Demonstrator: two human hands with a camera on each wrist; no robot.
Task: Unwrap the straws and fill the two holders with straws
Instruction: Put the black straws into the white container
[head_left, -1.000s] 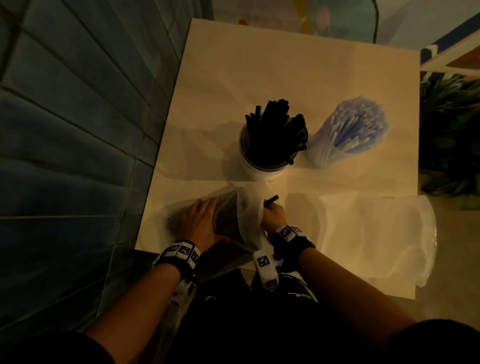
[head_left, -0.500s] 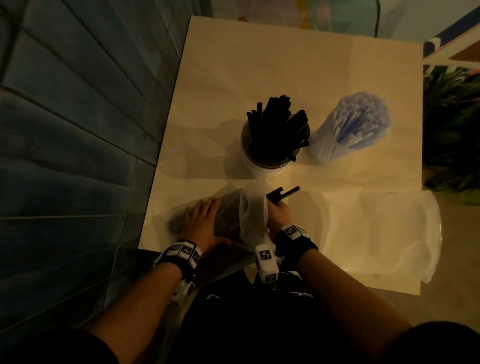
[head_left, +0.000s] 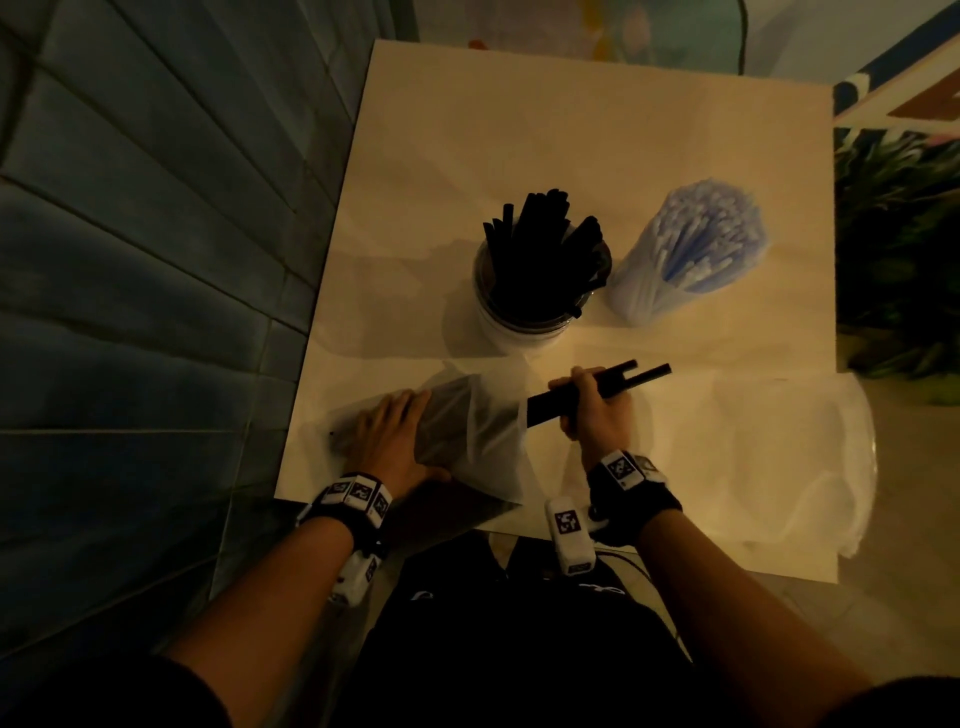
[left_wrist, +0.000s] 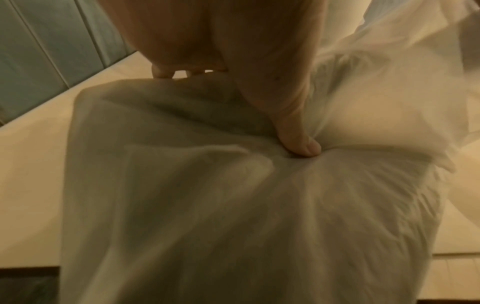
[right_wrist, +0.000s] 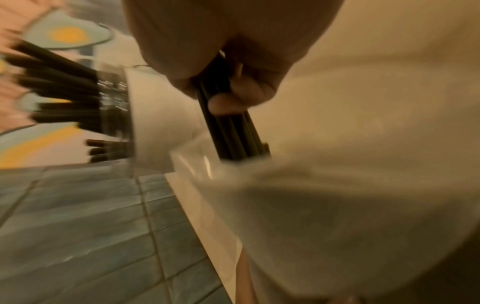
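On the pale table (head_left: 597, 130), a white holder (head_left: 519, 335) stands packed with black straws (head_left: 545, 260). To its right stands a second holder of blue-and-white wrapped straws (head_left: 685, 254). A cloudy plastic bag (head_left: 467, 431) of black straws lies at the near edge. My left hand (head_left: 395, 436) lies across it with its fingers fairly straight, and the thumb (left_wrist: 298, 144) dents the bag (left_wrist: 207, 205). My right hand (head_left: 592, 405) grips a bundle of black straws (head_left: 628, 375), its rear end still at the bag's mouth. In the right wrist view the fingers (right_wrist: 233, 98) curl round that bundle (right_wrist: 233, 139).
A flat, empty plastic bag (head_left: 779, 467) lies on the table's near right and hangs over its edge. A blue tiled wall (head_left: 156, 260) runs along the left side. Green plants (head_left: 893, 249) stand beyond the right edge. Bare tabletop lies behind the holders.
My right hand has drawn the bundle of black straws out of the bag toward the right, and more of its length now shows. The left hand has stayed on the bag.
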